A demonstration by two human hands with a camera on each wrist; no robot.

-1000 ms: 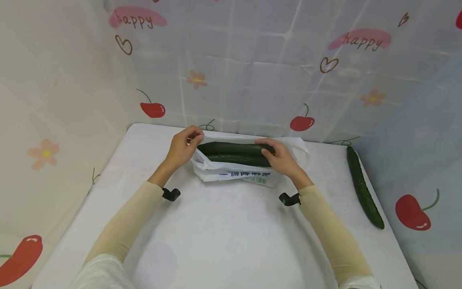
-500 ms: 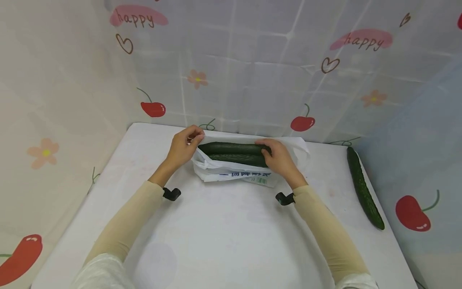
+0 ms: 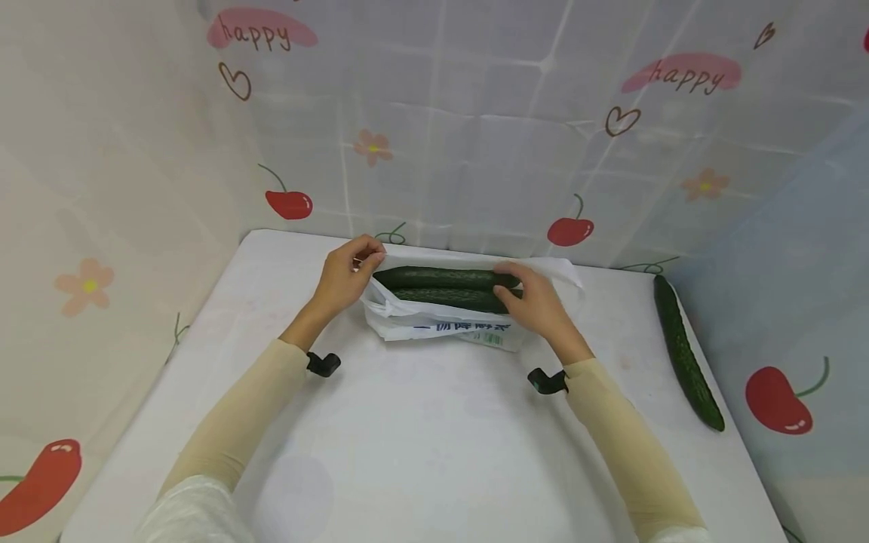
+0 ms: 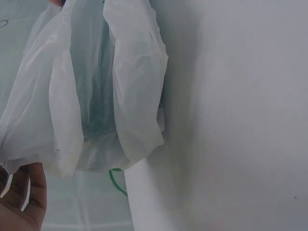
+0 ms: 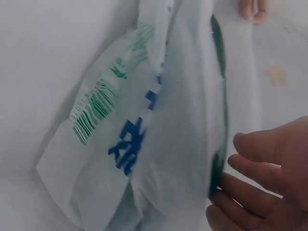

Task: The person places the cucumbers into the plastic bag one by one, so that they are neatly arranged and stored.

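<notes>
A white plastic bag (image 3: 403,320) with blue print lies on its side near the table's back edge, its mouth spread. Inside, two dark green cucumbers lie side by side, a rear cucumber (image 3: 441,277) and a front cucumber (image 3: 444,297). My left hand (image 3: 345,275) pinches the bag's rim at its left end; the left wrist view shows its fingers (image 4: 36,192) at the plastic. At the cucumbers' right ends is my right hand (image 3: 536,302), thumb and fingers spread and fairly straight, touching them. The right wrist view shows its fingers (image 5: 245,197) beside the bag's mouth.
A third cucumber (image 3: 687,354) lies along the table's right edge, outside the bag. The white table (image 3: 434,437) meets a printed curtain (image 3: 462,151) at the back, with more curtain on both sides.
My right hand shifted slightly left along the cucumbers, then back right towards their ends. My left hand keeps its place on the bag's rim.
</notes>
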